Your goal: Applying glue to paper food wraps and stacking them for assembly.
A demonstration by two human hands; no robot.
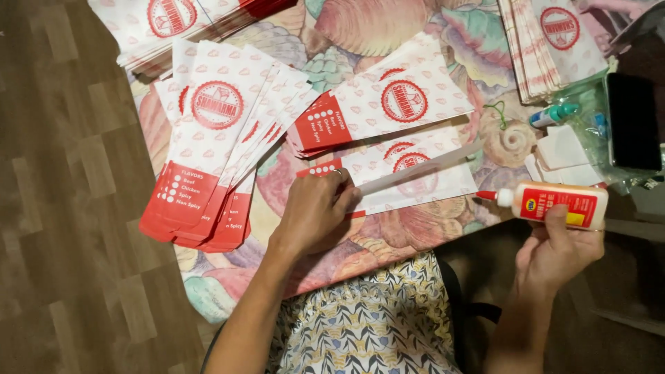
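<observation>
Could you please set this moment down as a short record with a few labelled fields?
Setting: table with a shell-patterned cloth, seen from above
Left hand: pressing flat on a red-and-white paper bag, fingertips at a pale ruler-like strip
Right hand: holding a glue bottle on its side, red nozzle toward the bag
Nearby: fanned stack of the same bags on the left; another stack top right; dark phone

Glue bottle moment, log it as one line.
left hand: pressing paper bag | right hand: holding glue bottle, red tip toward bag | table
</observation>
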